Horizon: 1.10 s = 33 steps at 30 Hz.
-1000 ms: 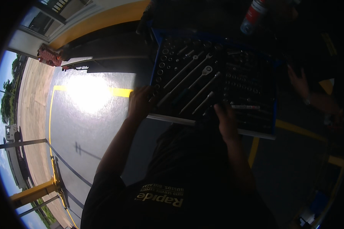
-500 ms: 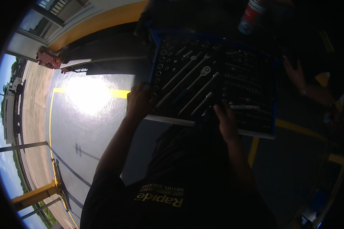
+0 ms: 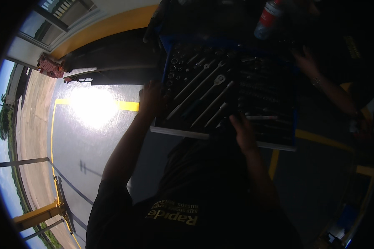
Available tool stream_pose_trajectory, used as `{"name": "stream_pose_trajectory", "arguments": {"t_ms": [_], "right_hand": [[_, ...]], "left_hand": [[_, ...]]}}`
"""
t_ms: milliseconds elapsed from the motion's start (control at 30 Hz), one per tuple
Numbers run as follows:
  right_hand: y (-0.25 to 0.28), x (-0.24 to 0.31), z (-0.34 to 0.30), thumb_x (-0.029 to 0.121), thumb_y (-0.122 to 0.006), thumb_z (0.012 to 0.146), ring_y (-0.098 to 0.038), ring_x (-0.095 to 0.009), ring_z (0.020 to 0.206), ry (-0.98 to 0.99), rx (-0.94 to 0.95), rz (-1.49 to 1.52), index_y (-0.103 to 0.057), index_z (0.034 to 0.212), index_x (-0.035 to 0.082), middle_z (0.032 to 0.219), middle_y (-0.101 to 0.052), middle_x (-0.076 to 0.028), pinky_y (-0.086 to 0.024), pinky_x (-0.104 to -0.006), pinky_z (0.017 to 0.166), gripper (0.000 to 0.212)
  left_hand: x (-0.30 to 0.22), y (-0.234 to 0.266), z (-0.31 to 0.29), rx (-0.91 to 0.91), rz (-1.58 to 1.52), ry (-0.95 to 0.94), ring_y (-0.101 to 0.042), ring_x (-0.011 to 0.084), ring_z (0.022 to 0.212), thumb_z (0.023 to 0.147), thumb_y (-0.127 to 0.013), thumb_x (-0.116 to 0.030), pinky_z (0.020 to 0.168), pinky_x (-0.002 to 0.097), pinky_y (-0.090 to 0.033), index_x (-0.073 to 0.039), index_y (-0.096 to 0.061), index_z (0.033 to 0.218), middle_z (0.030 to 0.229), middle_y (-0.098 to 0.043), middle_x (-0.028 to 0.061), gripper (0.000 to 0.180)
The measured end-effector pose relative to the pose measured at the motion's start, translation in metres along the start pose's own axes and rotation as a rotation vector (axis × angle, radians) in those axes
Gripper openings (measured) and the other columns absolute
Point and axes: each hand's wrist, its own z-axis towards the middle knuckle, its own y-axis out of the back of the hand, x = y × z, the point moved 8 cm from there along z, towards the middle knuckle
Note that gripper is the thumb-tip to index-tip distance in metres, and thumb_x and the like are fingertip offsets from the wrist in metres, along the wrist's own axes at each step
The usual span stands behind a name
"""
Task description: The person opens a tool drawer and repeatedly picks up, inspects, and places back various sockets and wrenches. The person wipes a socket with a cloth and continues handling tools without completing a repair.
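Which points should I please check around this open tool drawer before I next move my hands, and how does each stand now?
1. Tool drawer open, contents exposed: ok.
2. Left hand at its left front corner: ok.
3. Right hand, at the front edge, free of tools: cannot tell, too dark.
4. Co-worker's hand well away from the drawer: not ok, close to its right side.
5. Ratchet lying in the drawer: ok.

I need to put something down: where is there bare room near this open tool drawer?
The gray floor looks bare between the yellow line and left forearm. Crowded: the tool drawer, packed with sockets and a ratchet; left hand and right hand at its near side, another person's hand by its right.
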Motion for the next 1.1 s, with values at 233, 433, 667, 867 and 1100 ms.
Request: {"name": "stream_pose_trajectory", "arguments": {"t_ms": [233,433,667,867,1100], "right_hand": [[0.002,0.009,-0.004,0.039,-0.062,0.103,-0.063,-0.027,0.119,0.043,0.007,-0.136,-0.059,0.135,-0.004,0.132,-0.065,-0.018,-0.048,-0.0383,0.104,0.053],[0.002,0.002,-0.001,0.032,-0.061,0.105,-0.060,-0.023,0.124,0.005,0.052,0.079,-0.056,0.141,-0.004,0.132,-0.065,-0.015,-0.046,-0.0348,0.107,0.051],[0.015,-0.020,0.004,0.035,-0.060,0.105,-0.064,-0.023,0.119,-0.145,-0.135,0.283,-0.060,0.137,0.000,0.127,-0.068,-0.013,-0.048,-0.0353,0.106,0.048],[-0.045,0.021,-0.005,0.033,-0.056,0.106,-0.065,-0.024,0.116,-0.222,0.216,1.066,-0.055,0.140,0.000,0.128,-0.067,-0.013,-0.052,-0.0392,0.103,0.048],[-0.035,0.050,-0.023,0.021,-0.058,0.102,-0.058,-0.025,0.127,-0.084,0.229,0.568,-0.046,0.149,0.002,0.139,-0.059,-0.014,-0.047,-0.0396,0.109,0.052]], "left_hand": [[0.009,-0.027,0.025,0.172,0.084,-0.038,-0.052,0.0403,0.125,0.085,-0.076,-0.028,0.104,0.0534,-0.042,-0.007,-0.065,0.124,0.130,-0.056,0.0188,0.046],[-0.012,-0.003,0.014,-0.186,0.150,-0.290,-0.050,0.0376,0.128,0.081,-0.077,-0.020,0.107,0.0535,-0.038,-0.006,-0.066,0.119,0.130,-0.055,0.0163,0.043],[-0.043,0.065,0.032,-0.074,-0.436,-0.081,-0.064,0.0315,0.110,0.093,-0.073,-0.020,0.093,0.0425,-0.049,-0.001,-0.067,0.117,0.113,-0.064,0.0144,0.032],[-0.140,0.013,-0.037,0.466,-1.186,0.085,-0.065,0.0182,0.110,0.096,-0.073,-0.020,0.092,0.0343,-0.053,-0.001,-0.068,0.117,0.110,-0.068,0.0114,0.029],[-0.165,0.012,-0.052,0.381,-0.999,-0.075,-0.066,0.0122,0.094,0.095,-0.073,-0.016,0.082,0.0287,-0.052,-0.002,-0.069,0.116,0.103,-0.069,0.0060,0.026]]}}
